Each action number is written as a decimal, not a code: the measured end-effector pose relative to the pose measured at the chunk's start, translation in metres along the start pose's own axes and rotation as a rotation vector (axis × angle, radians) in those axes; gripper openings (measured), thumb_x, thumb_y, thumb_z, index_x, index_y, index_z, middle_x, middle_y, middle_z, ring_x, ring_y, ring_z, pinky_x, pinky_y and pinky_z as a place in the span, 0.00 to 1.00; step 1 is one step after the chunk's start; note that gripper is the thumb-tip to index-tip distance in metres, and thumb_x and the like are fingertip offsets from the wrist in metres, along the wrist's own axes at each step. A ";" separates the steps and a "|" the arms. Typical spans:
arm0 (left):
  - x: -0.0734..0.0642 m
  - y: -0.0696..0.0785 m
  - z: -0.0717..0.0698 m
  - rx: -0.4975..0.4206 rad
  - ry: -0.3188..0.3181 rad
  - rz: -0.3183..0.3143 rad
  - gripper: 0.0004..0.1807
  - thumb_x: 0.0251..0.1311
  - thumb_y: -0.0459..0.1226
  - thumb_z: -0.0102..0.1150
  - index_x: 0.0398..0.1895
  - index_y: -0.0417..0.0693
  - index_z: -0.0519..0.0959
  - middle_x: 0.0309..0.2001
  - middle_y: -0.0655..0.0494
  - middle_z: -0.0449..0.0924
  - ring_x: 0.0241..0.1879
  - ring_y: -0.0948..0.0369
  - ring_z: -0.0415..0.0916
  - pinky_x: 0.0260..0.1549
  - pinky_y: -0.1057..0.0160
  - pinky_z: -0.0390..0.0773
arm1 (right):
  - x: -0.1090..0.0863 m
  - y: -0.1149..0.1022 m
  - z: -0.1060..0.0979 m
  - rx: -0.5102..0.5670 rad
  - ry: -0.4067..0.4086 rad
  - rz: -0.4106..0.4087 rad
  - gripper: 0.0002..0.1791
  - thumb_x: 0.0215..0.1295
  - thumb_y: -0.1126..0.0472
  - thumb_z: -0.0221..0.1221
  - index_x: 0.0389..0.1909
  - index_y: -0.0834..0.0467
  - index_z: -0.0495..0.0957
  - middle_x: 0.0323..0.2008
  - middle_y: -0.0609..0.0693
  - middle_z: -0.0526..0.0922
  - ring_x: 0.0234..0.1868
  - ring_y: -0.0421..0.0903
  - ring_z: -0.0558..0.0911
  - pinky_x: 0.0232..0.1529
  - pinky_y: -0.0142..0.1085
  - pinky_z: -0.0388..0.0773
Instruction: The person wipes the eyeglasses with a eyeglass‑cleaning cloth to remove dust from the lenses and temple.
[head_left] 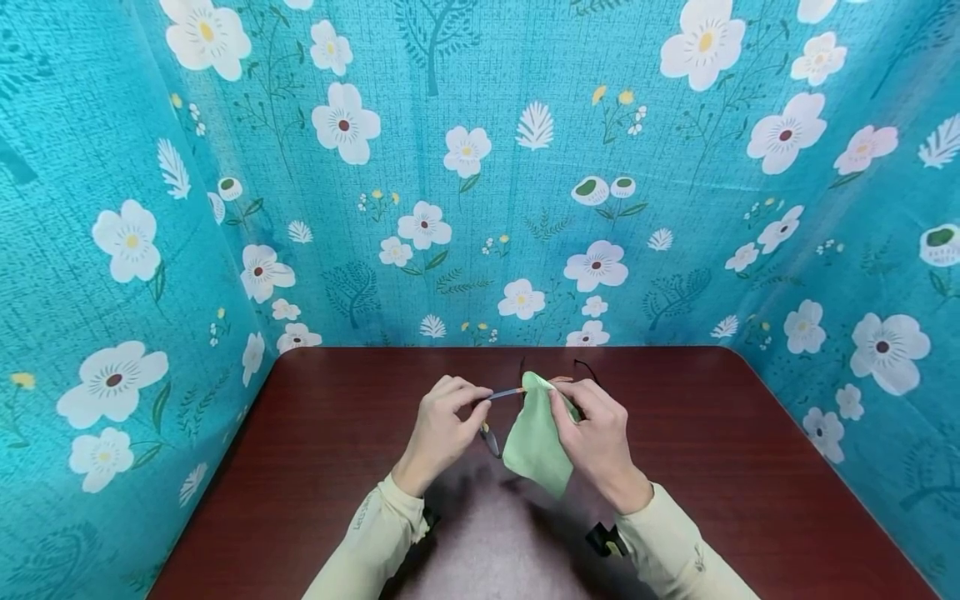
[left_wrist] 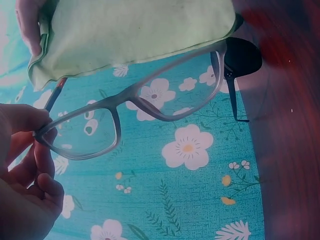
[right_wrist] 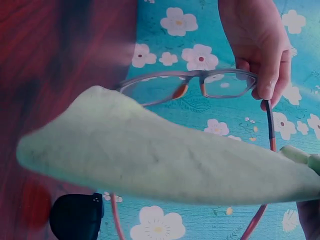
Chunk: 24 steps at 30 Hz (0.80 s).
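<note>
My left hand [head_left: 450, 421] pinches a pair of eyeglasses [left_wrist: 122, 97] at the outer corner, by the hinge. The grey frame has clear lenses and orange inner sides; it hangs above the table with a temple [head_left: 506, 393] reaching rightward. A pale green cleaning cloth [head_left: 540, 442] drapes down from my right hand [head_left: 596, 429], whose thumb and fingers grip its upper part. The cloth [right_wrist: 150, 150] covers part of that temple, and the temple's far stretch shows beyond it in the right wrist view. Most of my right hand is hidden there.
A dark red-brown table [head_left: 300, 467] lies below both hands. Turquoise flowered curtain [head_left: 480, 208] encloses it behind and at the sides. A black rounded object [left_wrist: 242, 60] shows low beyond the eyeglasses. Black devices [head_left: 603, 540] are strapped at the wrists.
</note>
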<state>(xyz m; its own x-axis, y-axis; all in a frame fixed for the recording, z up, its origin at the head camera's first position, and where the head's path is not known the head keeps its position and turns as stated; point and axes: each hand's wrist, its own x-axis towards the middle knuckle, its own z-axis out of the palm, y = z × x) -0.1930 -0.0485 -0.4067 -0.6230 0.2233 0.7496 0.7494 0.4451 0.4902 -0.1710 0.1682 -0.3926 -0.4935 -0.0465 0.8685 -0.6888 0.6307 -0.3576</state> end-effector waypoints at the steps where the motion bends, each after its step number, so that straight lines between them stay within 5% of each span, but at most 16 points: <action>1: 0.000 0.000 0.000 0.008 0.000 0.006 0.06 0.54 0.32 0.65 0.36 0.46 0.86 0.31 0.62 0.80 0.33 0.64 0.71 0.28 0.69 0.70 | 0.001 0.000 0.000 -0.007 0.012 -0.008 0.08 0.53 0.70 0.64 0.35 0.60 0.85 0.30 0.49 0.82 0.27 0.40 0.78 0.26 0.28 0.71; 6: 0.000 -0.001 0.002 0.049 0.008 0.038 0.07 0.51 0.31 0.67 0.35 0.46 0.86 0.30 0.62 0.79 0.32 0.65 0.70 0.27 0.70 0.71 | 0.005 0.001 0.001 -0.067 0.068 -0.054 0.09 0.52 0.71 0.64 0.35 0.62 0.85 0.28 0.51 0.81 0.26 0.43 0.79 0.24 0.34 0.74; 10: 0.000 -0.002 0.003 0.062 -0.001 0.046 0.06 0.52 0.31 0.66 0.35 0.46 0.86 0.30 0.62 0.79 0.32 0.66 0.69 0.27 0.71 0.71 | 0.007 0.001 0.003 -0.124 0.067 -0.169 0.08 0.57 0.68 0.61 0.36 0.65 0.84 0.28 0.54 0.80 0.25 0.45 0.80 0.22 0.38 0.77; 16: 0.000 0.000 0.007 0.058 -0.029 0.075 0.06 0.54 0.32 0.66 0.35 0.47 0.86 0.31 0.63 0.79 0.31 0.66 0.69 0.28 0.72 0.71 | 0.004 -0.003 0.012 -0.190 -0.075 -0.337 0.14 0.67 0.61 0.53 0.37 0.65 0.84 0.30 0.55 0.78 0.20 0.44 0.76 0.18 0.36 0.75; 24: 0.001 0.004 0.011 0.087 -0.023 0.085 0.05 0.54 0.34 0.67 0.34 0.49 0.87 0.31 0.63 0.80 0.30 0.66 0.70 0.27 0.72 0.70 | -0.003 -0.009 0.019 -0.162 -0.261 -0.314 0.14 0.70 0.60 0.49 0.38 0.64 0.82 0.39 0.56 0.80 0.31 0.46 0.81 0.26 0.35 0.78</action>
<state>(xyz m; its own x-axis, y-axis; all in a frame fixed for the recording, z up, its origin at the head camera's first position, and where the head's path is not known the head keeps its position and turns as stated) -0.1934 -0.0366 -0.4090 -0.5637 0.2833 0.7759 0.7781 0.4972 0.3838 -0.1727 0.1480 -0.3986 -0.4053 -0.4369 0.8030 -0.7451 0.6668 -0.0132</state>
